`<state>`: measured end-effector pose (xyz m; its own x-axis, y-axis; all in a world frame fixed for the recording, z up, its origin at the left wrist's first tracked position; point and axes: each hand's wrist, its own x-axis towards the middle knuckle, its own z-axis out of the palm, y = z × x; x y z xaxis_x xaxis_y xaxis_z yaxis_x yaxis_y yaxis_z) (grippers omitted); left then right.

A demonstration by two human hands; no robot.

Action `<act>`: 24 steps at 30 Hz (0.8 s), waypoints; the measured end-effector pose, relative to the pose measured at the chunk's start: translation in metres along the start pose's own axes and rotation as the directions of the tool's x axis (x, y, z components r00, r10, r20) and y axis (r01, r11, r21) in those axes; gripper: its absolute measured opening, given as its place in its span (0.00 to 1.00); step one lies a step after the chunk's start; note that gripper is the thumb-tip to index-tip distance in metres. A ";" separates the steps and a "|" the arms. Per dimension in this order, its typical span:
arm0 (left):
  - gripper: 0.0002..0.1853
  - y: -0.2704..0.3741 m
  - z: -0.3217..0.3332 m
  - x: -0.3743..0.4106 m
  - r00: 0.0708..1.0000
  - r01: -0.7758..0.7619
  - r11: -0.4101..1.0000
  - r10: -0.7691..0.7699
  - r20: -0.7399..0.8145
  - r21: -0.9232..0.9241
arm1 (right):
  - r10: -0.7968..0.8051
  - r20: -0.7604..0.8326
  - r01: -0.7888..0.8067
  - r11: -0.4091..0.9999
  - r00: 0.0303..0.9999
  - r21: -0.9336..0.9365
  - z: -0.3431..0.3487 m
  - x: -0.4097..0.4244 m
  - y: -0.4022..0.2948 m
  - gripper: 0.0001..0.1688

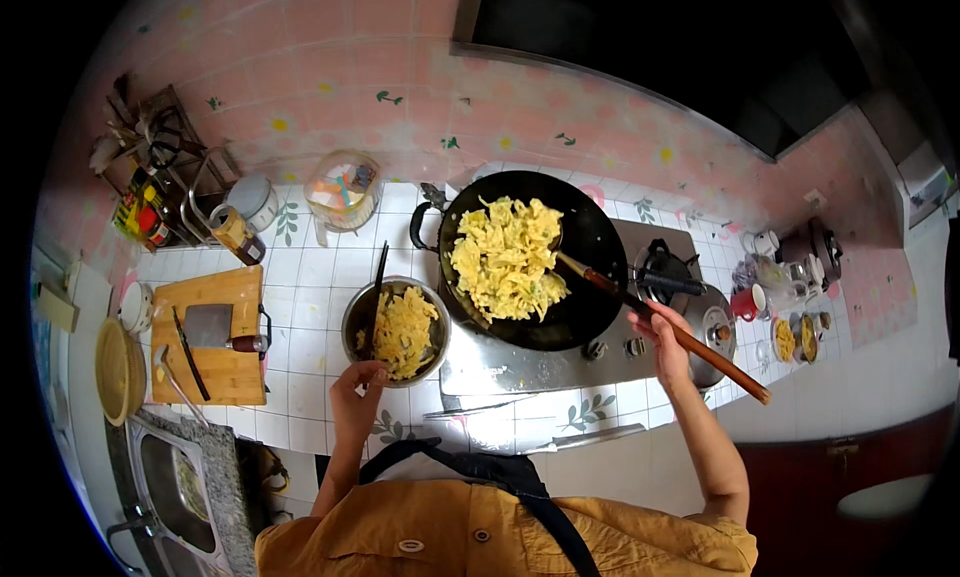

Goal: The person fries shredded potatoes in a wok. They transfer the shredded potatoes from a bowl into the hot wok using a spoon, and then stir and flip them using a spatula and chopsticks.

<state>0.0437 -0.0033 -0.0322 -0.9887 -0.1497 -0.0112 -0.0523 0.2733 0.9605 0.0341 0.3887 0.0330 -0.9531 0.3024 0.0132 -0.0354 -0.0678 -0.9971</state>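
My right hand (pixel 664 344) grips the long wooden handle of a spatula or ladle (pixel 701 352), whose far end reaches into a black wok (pixel 592 299) on the stove. Yellow, egg-like food with green bits (pixel 510 262) fills the wok's left side and hides the utensil's head. At the near left rim of a steel bowl (pixel 442 344), my left hand (pixel 361 389) has its thumb and fingertips together, touching or beside the rim. The bowl contains more yellow food (pixel 405 333) and dark chopsticks (pixel 381 277) leaning across its left part.
A cutting board (pixel 225 292) holds a cleaver (pixel 210 325), other chopsticks and a ladle. The sink (pixel 176 494) lies below left. A metal lid (pixel 709 329) and red mug (pixel 748 303) stand right of the wok. Behind are a plastic tub (pixel 345 213) and condiment rack (pixel 199 217).
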 end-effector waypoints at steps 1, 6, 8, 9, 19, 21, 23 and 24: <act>0.04 0.001 0.000 0.000 1.000 0.015 1.000 -0.015 0.000 -0.012 | -0.050 0.061 0.052 0.998 0.997 -0.034 -0.002 -0.005 -0.007 0.15; 0.04 -0.007 0.007 0.001 1.000 0.027 0.998 -0.027 0.017 -0.059 | -0.175 0.235 0.259 0.881 0.956 -0.397 0.003 -0.039 -0.049 0.13; 0.04 -0.005 0.009 0.001 1.000 0.026 0.998 -0.025 0.016 -0.063 | -0.286 0.390 0.465 0.721 0.875 -0.514 0.007 -0.044 -0.064 0.12; 0.05 -0.002 0.009 0.002 1.000 0.025 0.998 -0.024 0.014 -0.063 | -0.316 0.473 0.556 0.624 0.823 -0.549 0.013 -0.045 -0.074 0.12; 0.08 0.002 -0.007 0.003 0.963 -0.136 0.990 0.123 -0.240 -0.037 | -0.313 0.461 0.549 0.319 0.830 -0.773 -0.003 -0.015 -0.086 0.10; 0.09 -0.003 -0.012 0.003 0.957 -0.141 0.990 0.136 -0.256 -0.002 | -0.198 0.338 0.392 0.444 0.920 -0.806 -0.014 -0.007 -0.082 0.10; 0.09 0.001 -0.016 0.002 0.945 -0.152 0.987 0.161 -0.283 0.056 | -0.104 0.288 0.283 0.659 0.952 -0.697 -0.023 -0.002 -0.081 0.11; 0.09 0.001 -0.018 0.001 0.944 -0.141 0.988 0.152 -0.293 0.060 | -0.021 0.200 0.139 0.791 0.980 -0.596 -0.025 0.000 -0.081 0.12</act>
<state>0.0452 -0.0205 -0.0258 -0.8999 -0.3783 0.2169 0.0788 0.3481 0.9341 0.0449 0.4179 0.1118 -0.9931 0.1071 0.0486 0.0192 0.5553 -0.8315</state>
